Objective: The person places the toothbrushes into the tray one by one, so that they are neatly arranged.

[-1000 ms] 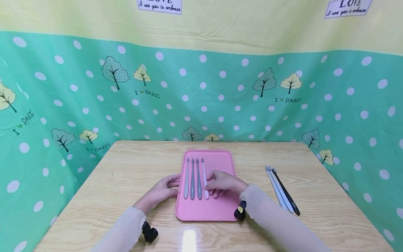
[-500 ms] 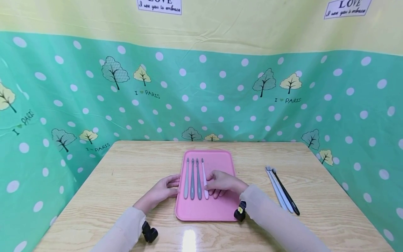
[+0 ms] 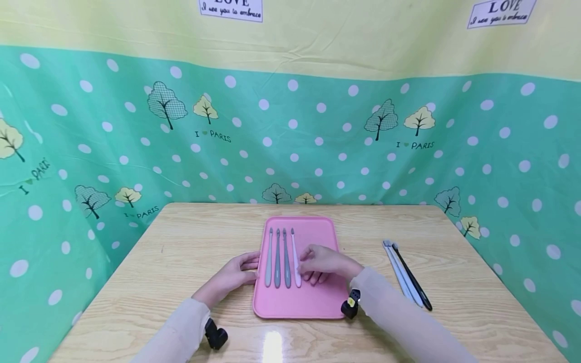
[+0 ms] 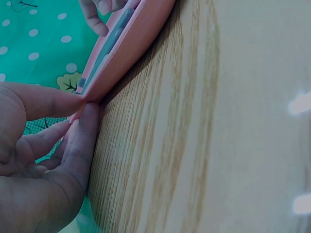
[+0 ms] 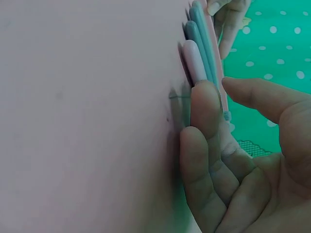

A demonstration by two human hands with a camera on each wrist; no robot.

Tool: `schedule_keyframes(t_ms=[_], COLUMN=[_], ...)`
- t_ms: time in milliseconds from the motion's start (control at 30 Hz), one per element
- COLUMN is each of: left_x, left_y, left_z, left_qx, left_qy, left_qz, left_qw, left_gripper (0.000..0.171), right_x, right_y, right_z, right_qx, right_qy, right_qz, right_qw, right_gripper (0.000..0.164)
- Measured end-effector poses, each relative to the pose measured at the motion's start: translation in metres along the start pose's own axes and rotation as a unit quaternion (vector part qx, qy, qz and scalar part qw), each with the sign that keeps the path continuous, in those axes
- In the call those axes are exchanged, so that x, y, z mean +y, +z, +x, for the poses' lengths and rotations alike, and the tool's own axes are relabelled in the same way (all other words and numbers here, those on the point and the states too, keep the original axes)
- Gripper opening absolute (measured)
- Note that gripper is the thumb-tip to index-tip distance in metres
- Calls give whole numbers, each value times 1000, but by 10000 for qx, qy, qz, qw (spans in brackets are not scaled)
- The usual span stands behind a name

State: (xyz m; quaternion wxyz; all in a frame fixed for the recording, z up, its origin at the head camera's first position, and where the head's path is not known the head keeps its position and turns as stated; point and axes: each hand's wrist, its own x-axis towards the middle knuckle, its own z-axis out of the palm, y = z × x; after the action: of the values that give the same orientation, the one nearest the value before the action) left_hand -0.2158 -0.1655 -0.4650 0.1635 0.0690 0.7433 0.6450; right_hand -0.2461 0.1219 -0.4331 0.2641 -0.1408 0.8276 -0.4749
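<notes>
A pink tray (image 3: 299,306) lies on the table with several toothbrushes side by side in its left half. A white toothbrush (image 3: 294,252) is the rightmost of that row; to its left lie grey-green toothbrushes (image 3: 277,262). My left hand (image 3: 233,275) holds the tray's left edge, thumb and finger pinching the rim in the left wrist view. Just right of the white toothbrush, my right hand (image 3: 324,263) hovers low over the tray. Its thumb and fingertips stand apart with nothing between them in the right wrist view; whether a finger brushes the handle (image 5: 195,60) I cannot tell.
On the table right of the tray, two light-blue toothbrushes (image 3: 401,275) and a black toothbrush (image 3: 413,277) lie close together, near my right forearm. A green and yellow patterned cloth (image 3: 290,126) hangs behind and beside the wooden table (image 3: 204,227).
My right hand has let go of the white toothbrush and shifted slightly to the right. The white toothbrush lies almost unmoved. My left hand and the tray have stayed in place.
</notes>
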Motion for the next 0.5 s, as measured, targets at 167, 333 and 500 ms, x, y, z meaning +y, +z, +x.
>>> schedule_keyframes(t_ms=[167,333,500], left_x=[1,1,0], left_y=[1,0,0], left_z=[0,0,0], left_qx=[14,32,-5], left_qy=[-51,-72,-50], left_qz=[-10,13,-7], left_qw=[10000,10000,10000], left_gripper=[66,66,66], right_x=[0,3,4], right_y=[-5,-9,-14], right_z=[-4,-8,-14], right_qx=[3,-10,21], right_qy=[11,-96,-188], right_qz=[9,79,63], right_qw=[10000,9999,9998], right_gripper=[49,48,44])
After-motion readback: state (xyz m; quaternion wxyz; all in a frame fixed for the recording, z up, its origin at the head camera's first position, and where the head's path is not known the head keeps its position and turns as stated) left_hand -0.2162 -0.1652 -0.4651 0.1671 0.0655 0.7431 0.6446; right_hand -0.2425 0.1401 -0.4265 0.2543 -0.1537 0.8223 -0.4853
